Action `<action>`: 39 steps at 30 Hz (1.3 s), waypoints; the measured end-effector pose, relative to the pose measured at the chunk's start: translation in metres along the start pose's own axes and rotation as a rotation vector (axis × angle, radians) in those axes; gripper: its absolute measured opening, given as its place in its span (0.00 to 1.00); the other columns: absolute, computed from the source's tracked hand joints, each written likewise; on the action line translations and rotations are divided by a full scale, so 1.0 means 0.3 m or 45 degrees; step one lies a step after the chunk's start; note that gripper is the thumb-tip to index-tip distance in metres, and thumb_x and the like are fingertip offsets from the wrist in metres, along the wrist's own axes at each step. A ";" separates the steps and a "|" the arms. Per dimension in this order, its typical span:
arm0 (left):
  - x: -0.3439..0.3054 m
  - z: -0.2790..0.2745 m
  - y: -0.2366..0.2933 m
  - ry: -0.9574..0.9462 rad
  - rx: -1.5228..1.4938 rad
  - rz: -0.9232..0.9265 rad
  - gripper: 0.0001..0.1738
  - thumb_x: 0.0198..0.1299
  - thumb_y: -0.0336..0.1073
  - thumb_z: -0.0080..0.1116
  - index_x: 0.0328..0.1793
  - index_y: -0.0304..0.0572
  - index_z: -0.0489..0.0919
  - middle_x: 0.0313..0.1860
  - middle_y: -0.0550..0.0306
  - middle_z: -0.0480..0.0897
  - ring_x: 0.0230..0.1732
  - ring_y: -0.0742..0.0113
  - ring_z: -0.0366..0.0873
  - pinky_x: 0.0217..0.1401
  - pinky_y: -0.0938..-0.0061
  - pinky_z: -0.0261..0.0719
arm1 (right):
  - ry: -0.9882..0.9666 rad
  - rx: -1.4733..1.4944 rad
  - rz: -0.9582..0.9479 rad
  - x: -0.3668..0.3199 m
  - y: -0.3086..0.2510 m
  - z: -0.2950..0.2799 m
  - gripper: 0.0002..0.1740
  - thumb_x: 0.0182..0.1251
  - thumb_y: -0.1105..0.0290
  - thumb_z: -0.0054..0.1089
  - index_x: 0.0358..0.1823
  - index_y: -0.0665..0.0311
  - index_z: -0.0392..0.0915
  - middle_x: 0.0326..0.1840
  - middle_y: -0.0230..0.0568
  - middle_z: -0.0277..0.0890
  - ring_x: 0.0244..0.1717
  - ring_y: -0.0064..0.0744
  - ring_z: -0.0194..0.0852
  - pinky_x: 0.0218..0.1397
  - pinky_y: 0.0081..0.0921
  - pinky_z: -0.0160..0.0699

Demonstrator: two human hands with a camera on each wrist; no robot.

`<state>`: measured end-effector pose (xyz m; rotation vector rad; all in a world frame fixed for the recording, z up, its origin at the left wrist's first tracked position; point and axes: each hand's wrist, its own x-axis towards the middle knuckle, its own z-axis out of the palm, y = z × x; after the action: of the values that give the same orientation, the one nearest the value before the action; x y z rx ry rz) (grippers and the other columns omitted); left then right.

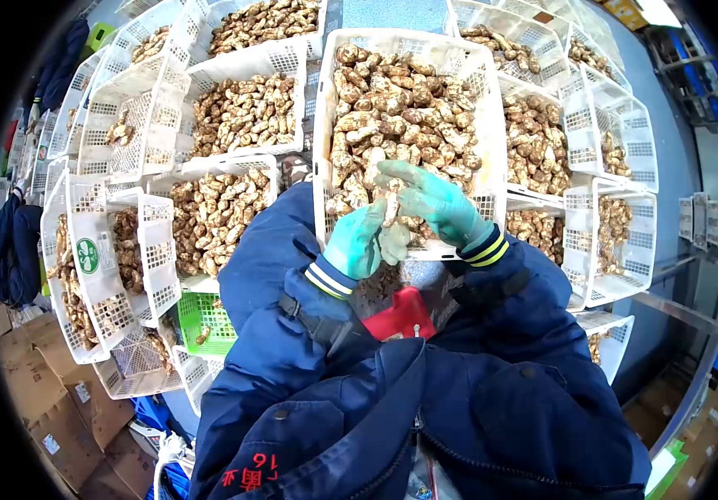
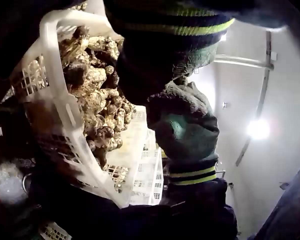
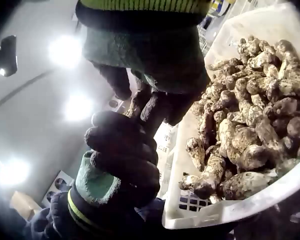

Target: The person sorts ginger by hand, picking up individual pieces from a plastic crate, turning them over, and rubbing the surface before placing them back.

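Note:
A wide white crate (image 1: 324, 150) full of soil-flecked, pale and brown mushrooms (image 1: 409, 100) stands directly in front of me. Over its near end my two gloved hands come together around one mushroom (image 1: 391, 208). My left hand (image 1: 357, 240) holds it from the left with curled fingers. From the other side my right hand (image 1: 442, 207) pinches it, index finger stretched out above. In the right wrist view, part of this mushroom (image 3: 138, 102) shows between dark glove fingers (image 3: 155, 107). The left wrist view hides it behind the gloves.
White crates of mushrooms (image 1: 242, 112) stand stacked at the left, and more crates (image 1: 534, 142) at the right. A green crate (image 1: 207, 323) sits low at the left, near cardboard boxes (image 1: 67, 400). Something red (image 1: 401, 315) lies between my legs. A metal rack (image 1: 675, 308) stands at the right.

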<state>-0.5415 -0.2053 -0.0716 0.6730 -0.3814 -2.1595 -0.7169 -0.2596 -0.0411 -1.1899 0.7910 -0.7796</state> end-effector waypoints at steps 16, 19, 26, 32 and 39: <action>0.015 -0.014 -0.002 0.155 0.262 -0.218 0.35 0.68 0.59 0.44 0.69 0.38 0.64 0.35 0.44 0.84 0.28 0.56 0.84 0.25 0.71 0.82 | 0.205 0.113 0.256 -0.030 0.023 -0.039 0.21 0.68 0.60 0.57 0.57 0.65 0.74 0.49 0.34 0.77 0.48 0.22 0.71 0.51 0.20 0.71; 0.034 -0.009 0.001 0.225 0.270 -0.263 0.38 0.66 0.65 0.39 0.58 0.34 0.74 0.32 0.47 0.84 0.26 0.60 0.82 0.27 0.70 0.81 | 0.564 -0.718 -0.184 -0.114 -0.096 -0.193 0.21 0.66 0.64 0.57 0.56 0.69 0.73 0.48 0.45 0.77 0.48 0.34 0.75 0.59 0.31 0.74; 0.015 0.007 -0.005 0.256 0.255 -0.214 0.38 0.64 0.66 0.43 0.58 0.34 0.73 0.35 0.49 0.84 0.28 0.62 0.82 0.32 0.70 0.82 | 0.900 1.226 -1.015 -0.480 -0.259 -0.638 0.38 0.69 0.44 0.41 0.61 0.76 0.66 0.57 0.61 0.73 0.63 0.50 0.69 0.66 0.47 0.68; 0.027 -0.005 -0.022 0.235 0.243 -0.177 0.32 0.69 0.60 0.41 0.58 0.36 0.72 0.36 0.53 0.81 0.32 0.63 0.80 0.37 0.71 0.80 | 0.826 0.090 -0.090 -0.143 -0.200 -0.388 0.30 0.71 0.54 0.50 0.66 0.70 0.63 0.56 0.47 0.74 0.57 0.39 0.73 0.58 0.28 0.73; 0.014 0.032 0.004 0.283 0.292 -0.200 0.28 0.71 0.54 0.42 0.57 0.34 0.75 0.35 0.54 0.82 0.31 0.67 0.80 0.36 0.74 0.81 | 0.234 -1.313 0.012 0.366 0.141 -0.148 0.25 0.67 0.70 0.50 0.67 0.60 0.65 0.62 0.50 0.71 0.61 0.37 0.71 0.61 0.27 0.69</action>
<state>-0.5484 -0.2090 -0.0646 1.0938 -0.4737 -2.1771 -0.6947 -0.3665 -0.1034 -2.0301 1.4307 -0.4534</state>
